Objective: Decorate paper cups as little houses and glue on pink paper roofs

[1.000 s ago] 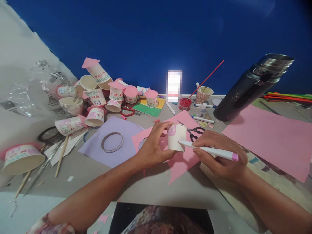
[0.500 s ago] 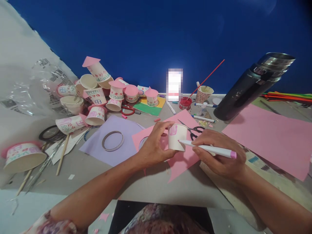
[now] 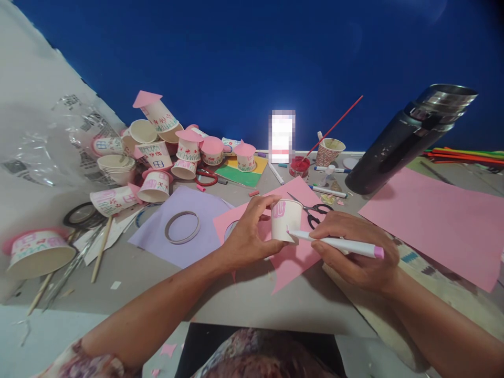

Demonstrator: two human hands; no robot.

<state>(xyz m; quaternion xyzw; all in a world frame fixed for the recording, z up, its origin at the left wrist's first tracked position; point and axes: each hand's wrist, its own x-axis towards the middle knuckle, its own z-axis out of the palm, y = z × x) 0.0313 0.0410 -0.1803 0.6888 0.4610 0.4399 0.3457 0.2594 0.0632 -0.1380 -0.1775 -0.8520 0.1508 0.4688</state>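
A white paper cup with a pink drawing near its upper left is gripped between the thumb and fingers of my left hand. My right hand holds a white felt-tip pen with a pink end, its tip against the cup's side at a small pink mark. Beneath the cup lies cut pink paper. Black-handled scissors rest just behind the cup, partly hidden by it.
Several decorated cups with pink paper tops are heaped at the back left. A tape roll lies on purple paper. A dark flask leans at the right beside pink paper. A red paint jar stands at the back.
The pen tip has moved slightly down along the cup, and a short pink mark now shows there. My left hand keeps its hold on the cup.
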